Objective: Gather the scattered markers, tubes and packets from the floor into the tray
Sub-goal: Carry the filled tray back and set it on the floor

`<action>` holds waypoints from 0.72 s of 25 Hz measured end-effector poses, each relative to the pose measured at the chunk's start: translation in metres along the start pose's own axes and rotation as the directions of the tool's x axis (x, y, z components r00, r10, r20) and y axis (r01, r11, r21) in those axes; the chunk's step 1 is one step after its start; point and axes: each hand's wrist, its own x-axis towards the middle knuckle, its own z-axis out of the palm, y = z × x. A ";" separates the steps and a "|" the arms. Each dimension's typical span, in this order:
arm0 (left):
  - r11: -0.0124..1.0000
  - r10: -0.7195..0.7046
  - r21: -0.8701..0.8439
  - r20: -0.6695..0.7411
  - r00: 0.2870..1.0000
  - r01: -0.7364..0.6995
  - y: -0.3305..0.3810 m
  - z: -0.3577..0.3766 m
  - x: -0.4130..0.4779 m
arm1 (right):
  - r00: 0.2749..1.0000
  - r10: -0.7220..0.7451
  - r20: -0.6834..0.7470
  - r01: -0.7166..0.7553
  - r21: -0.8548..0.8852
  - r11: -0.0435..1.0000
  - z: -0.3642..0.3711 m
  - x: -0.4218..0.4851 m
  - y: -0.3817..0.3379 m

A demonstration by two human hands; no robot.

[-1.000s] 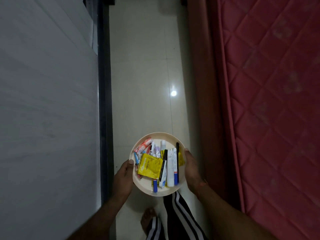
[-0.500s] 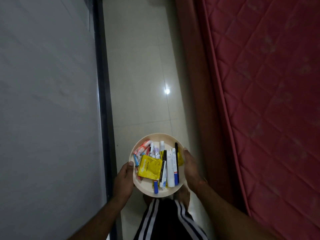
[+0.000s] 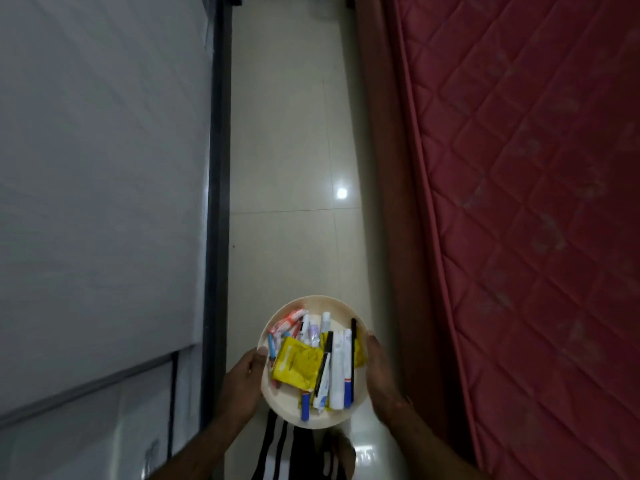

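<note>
The left hand (image 3: pixel 242 382) and right hand (image 3: pixel 382 372) clasp opposite sides of the round tray (image 3: pixel 313 306), thumbs hooked over its rim, equally near. Inside, markers (image 3: pixel 352 362), tubes (image 3: pixel 337 372) and a yellow packet (image 3: pixel 296 363) lie mostly near-to-far. Beyond, the floor (image 3: pixel 287 150) looks bare, though dimly lit.

A narrow strip of tiled floor (image 3: pixel 291 150) runs straight ahead and lies bare. On the left it is bounded by a dark vertical frame (image 3: pixel 218 168) and a grey wall (image 3: pixel 104 168). On the right it is bounded by the red quilted mattress (image 3: pixel 536 202) and its side panel. The round tray (image 3: pixel 313 415), gripped at both rims by the left hand (image 3: pixel 242 379) and right hand (image 3: pixel 381 368), spans most of the passage width.
</note>
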 end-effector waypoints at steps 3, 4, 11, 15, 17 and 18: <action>0.996 0.010 0.084 0.009 1.000 -0.010 -0.040 0.011 -0.043 | 1.000 0.017 -0.010 -0.018 -0.043 0.999 -0.025 -0.026 0.050; 0.994 0.008 0.108 0.019 1.000 -0.010 -0.051 0.013 -0.050 | 0.999 0.031 -0.011 -0.031 -0.062 0.998 -0.030 -0.036 0.059; 0.987 -0.049 0.156 0.077 0.996 0.036 -0.171 0.027 -0.073 | 0.994 0.097 -0.054 -0.102 -0.096 0.990 -0.038 -0.070 0.165; 0.980 -0.071 0.194 0.089 0.993 0.053 -0.230 0.025 -0.072 | 0.989 0.119 -0.082 -0.130 -0.138 0.982 -0.028 -0.079 0.228; 0.977 -0.075 0.206 0.098 0.992 0.054 -0.263 0.026 -0.064 | 0.986 0.138 -0.098 -0.149 -0.117 0.982 -0.021 -0.078 0.256; 0.977 -0.065 0.209 0.102 0.993 0.043 -0.278 0.027 -0.061 | 0.983 0.153 -0.105 -0.164 -0.108 0.980 -0.017 -0.076 0.271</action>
